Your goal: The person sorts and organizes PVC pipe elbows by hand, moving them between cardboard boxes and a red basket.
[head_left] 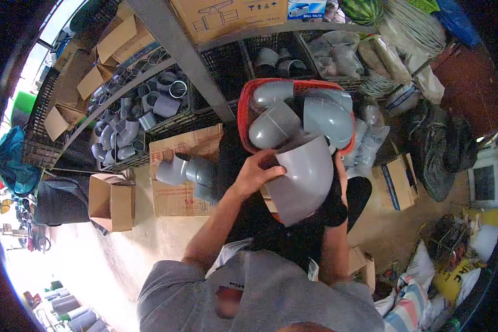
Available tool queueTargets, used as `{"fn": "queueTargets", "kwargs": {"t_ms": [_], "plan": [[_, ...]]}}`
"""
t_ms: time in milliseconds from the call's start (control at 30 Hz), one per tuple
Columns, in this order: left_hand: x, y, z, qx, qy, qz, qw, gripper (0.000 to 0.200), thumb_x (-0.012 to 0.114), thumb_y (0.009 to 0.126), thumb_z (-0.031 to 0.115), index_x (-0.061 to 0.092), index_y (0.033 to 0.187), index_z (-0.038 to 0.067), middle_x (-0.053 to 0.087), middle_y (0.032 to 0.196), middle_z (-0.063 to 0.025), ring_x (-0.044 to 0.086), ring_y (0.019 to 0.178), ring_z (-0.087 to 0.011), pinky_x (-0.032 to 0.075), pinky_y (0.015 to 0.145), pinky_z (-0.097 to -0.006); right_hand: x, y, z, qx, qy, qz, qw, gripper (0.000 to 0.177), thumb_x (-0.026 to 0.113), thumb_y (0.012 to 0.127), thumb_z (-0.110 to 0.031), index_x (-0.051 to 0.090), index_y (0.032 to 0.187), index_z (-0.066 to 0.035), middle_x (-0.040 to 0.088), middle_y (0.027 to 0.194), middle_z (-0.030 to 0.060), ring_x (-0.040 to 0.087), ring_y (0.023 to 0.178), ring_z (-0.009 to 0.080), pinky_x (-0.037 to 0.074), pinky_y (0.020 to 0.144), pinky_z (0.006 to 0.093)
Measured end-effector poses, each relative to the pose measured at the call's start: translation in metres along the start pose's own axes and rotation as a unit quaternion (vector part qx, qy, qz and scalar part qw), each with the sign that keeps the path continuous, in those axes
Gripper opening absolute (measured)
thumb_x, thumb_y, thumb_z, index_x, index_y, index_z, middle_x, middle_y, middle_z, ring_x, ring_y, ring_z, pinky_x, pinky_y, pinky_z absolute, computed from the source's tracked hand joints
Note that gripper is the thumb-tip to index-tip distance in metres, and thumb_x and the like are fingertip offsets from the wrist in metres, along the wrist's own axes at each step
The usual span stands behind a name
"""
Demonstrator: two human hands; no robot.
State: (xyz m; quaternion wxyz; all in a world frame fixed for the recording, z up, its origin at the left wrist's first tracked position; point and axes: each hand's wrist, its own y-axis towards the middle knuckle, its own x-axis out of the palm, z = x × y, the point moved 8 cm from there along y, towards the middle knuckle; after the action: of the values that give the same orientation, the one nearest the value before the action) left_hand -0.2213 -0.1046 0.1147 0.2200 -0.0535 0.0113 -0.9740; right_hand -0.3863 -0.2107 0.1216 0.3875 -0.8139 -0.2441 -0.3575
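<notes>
A large grey plastic pipe elbow is held over my lap, its bend toward the right. My left hand grips it at the left rim, the thumb lying on the outer wall and the fingers partly out of sight. Only a strip of my right hand shows along the elbow's right side, close to the basket; its fingers are hidden behind the elbow. Just beyond, a red plastic basket contains several grey elbows, among them one at the left and a shiny one at the right.
Grey fittings lie on flattened cardboard at the left. Black crates of pipe fittings line the rack, whose metal post slants down close by. An open carton stands on the floor. Bagged fittings sit right of the basket.
</notes>
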Motion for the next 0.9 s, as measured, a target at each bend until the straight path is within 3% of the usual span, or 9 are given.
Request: {"fn": "queueTargets", "kwargs": {"t_ms": [67,133,233,300,433,567,667,767,900], "plan": [[0.015,-0.003,-0.004,-0.080,0.057,-0.118,0.988,0.057,0.069,0.095,0.027,0.049,0.140,-0.002,0.064,0.124,-0.0113,0.059,0.114,-0.0203,0.047,0.099,-0.0341,-0.051,0.017,-0.010,-0.047,-0.092,0.049,0.993,0.054,0.042,0.106,-0.047,0.056,0.132,-0.001,0.066,0.121,0.0146,0.064,0.106,0.0254,0.051,0.095,0.0381],[0.025,-0.006,-0.010,-0.103,0.045,-0.183,0.977,0.054,0.063,0.099,0.024,0.046,0.143,-0.001,0.062,0.128,-0.0120,0.057,0.117,-0.0197,0.046,0.101,-0.0359,-0.049,0.010,-0.037,-0.135,-0.459,0.119,0.870,0.052,0.041,0.107,-0.043,0.059,0.127,0.002,0.067,0.116,0.0137,0.062,0.102,0.0217,0.049,0.091,0.0363],[0.037,-0.015,-0.012,-0.161,-0.073,-0.173,0.969,0.071,0.074,0.090,0.033,0.044,0.144,-0.002,0.060,0.132,-0.0143,0.056,0.122,-0.0219,0.044,0.105,-0.0379,-0.041,-0.014,-0.035,-0.227,-0.436,0.126,0.862,0.049,0.041,0.108,-0.038,0.059,0.125,0.004,0.064,0.122,0.0138,0.056,0.108,0.0202,0.044,0.095,0.0358],[0.043,-0.012,0.021,0.029,0.144,-0.159,0.976,0.095,0.086,0.074,0.042,0.041,0.144,-0.003,0.058,0.134,-0.0164,0.053,0.128,-0.0256,0.039,0.110,-0.0398,-0.021,-0.022,-0.037,-0.260,-0.422,0.095,0.864,0.051,0.039,0.108,-0.037,0.053,0.135,0.004,0.057,0.135,0.0143,0.051,0.123,0.0233,0.036,0.108,0.0365],[0.044,-0.008,0.036,-0.018,0.173,-0.124,0.977,0.112,0.092,0.059,0.050,0.042,0.142,-0.005,0.058,0.133,-0.0181,0.051,0.130,-0.0290,0.036,0.113,-0.0401,0.023,-0.034,-0.048,-0.323,-0.462,0.060,0.824,0.058,0.037,0.108,-0.042,0.048,0.140,0.005,0.054,0.138,0.0119,0.049,0.126,0.0201,0.035,0.109,0.0343],[0.038,-0.012,0.027,-0.042,0.014,-0.097,0.994,0.110,0.092,0.058,0.047,0.043,0.141,-0.006,0.058,0.134,-0.0168,0.055,0.125,-0.0276,0.040,0.109,-0.0413,0.012,-0.012,-0.045,-0.222,-0.400,0.000,0.889,0.059,0.038,0.107,-0.043,0.045,0.145,0.002,0.049,0.146,0.0151,0.042,0.137,0.0246,0.027,0.116,0.0357],[0.041,-0.022,0.008,-0.061,-0.130,-0.081,0.986,0.103,0.088,0.064,0.047,0.043,0.140,-0.006,0.060,0.129,-0.0153,0.059,0.118,-0.0275,0.045,0.104,-0.0414,-0.010,0.011,-0.025,-0.109,-0.252,-0.012,0.962,0.061,0.043,0.105,-0.049,0.049,0.142,-0.001,0.055,0.140,0.0153,0.051,0.129,0.0256,0.036,0.111,0.0365],[0.037,-0.028,-0.003,-0.078,-0.221,-0.014,0.972,0.107,0.075,0.070,0.067,0.042,0.140,-0.005,0.060,0.124,-0.0148,0.058,0.117,-0.0269,0.048,0.100,-0.0412,0.039,-0.016,0.002,0.087,-0.085,0.002,0.993,0.061,0.051,0.099,-0.055,0.060,0.129,-0.003,0.068,0.115,0.0109,0.067,0.101,0.0220,0.055,0.088,0.0352],[0.029,-0.032,-0.008,-0.130,-0.299,0.051,0.944,0.104,0.066,0.074,0.076,0.043,0.141,0.000,0.059,0.127,-0.0174,0.061,0.114,-0.0292,0.050,0.097,-0.0434,0.014,0.003,0.031,0.037,-0.089,-0.006,0.995,0.056,0.050,0.101,-0.052,0.062,0.123,-0.003,0.068,0.111,0.0098,0.066,0.102,0.0200,0.053,0.089,0.0333]]}}
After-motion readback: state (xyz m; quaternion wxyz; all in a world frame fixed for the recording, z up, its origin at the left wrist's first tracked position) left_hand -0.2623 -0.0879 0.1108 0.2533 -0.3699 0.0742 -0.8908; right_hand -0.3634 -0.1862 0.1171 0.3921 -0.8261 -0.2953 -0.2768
